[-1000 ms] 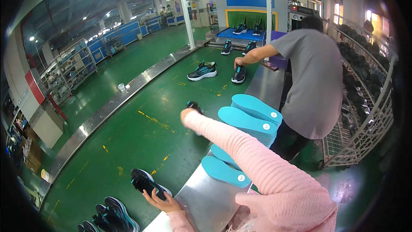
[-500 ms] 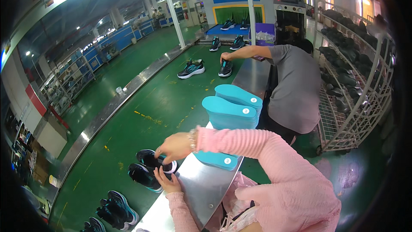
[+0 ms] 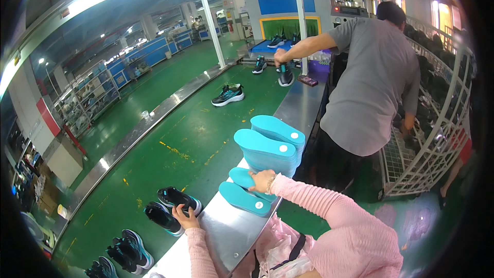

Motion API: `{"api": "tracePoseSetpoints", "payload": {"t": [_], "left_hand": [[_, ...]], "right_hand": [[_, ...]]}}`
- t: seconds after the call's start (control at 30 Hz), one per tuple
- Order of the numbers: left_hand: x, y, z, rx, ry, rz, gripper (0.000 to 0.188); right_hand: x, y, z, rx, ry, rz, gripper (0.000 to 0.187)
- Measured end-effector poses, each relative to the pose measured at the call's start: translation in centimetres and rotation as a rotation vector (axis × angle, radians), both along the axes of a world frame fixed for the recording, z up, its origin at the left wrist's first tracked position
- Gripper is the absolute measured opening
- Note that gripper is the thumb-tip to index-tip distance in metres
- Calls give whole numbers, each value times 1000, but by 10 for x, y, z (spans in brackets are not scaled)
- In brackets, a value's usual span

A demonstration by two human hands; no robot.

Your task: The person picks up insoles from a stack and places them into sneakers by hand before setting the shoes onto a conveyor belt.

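Observation:
My right hand (image 3: 263,181) is on a low stack of turquoise insoles, its fingers and thumb closed around the top insole (image 3: 239,176). Beside it, nearer me, lies another turquoise insole pile (image 3: 242,198) with a white round sticker. Just beyond stands a taller insole stack (image 3: 265,146). My left hand (image 3: 186,217) rests with spread fingers at the near end of a black sneaker (image 3: 177,196) with a white and teal sole. A second black sneaker (image 3: 163,217) sits next to it on the green belt.
More sneakers (image 3: 131,252) stand at the near left of the green belt (image 3: 175,170). A co-worker in grey (image 3: 368,87) holds a dark sneaker (image 3: 285,76) at the far end, by a wheeled wire rack (image 3: 411,175). A steel ledge (image 3: 229,237) runs beside me.
My right hand has left the sneaker and moved right onto the insoles. My left hand stays by the sneakers. The co-worker has straightened up, lifted a sneaker and reached toward the rack.

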State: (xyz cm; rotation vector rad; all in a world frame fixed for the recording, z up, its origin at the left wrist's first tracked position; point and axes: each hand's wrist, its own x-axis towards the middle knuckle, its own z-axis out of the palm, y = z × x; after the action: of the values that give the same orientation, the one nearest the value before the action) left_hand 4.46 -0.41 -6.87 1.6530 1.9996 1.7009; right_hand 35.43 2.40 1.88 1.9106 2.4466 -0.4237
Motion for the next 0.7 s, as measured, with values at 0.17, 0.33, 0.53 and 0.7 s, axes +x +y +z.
{"api": "tracePoseSetpoints", "payload": {"t": [0.17, 0.33, 0.53, 0.7], "left_hand": [[-20, -3, 14, -112, 52, -121, 27], [-53, -12, 53, -235, 148, -138, 49], [-39, 35, 80, -268, 267, -24, 65], [-75, 39, 59, -438, 207, 14, 54]], "right_hand": [[2, -1, -1, 5, -63, 18, 75], [-9, -9, 9, 116, -11, -30, 64], [-5, -10, 62, 134, 413, 140, 34], [-101, 11, 58, -252, 640, 505, 22]]}}
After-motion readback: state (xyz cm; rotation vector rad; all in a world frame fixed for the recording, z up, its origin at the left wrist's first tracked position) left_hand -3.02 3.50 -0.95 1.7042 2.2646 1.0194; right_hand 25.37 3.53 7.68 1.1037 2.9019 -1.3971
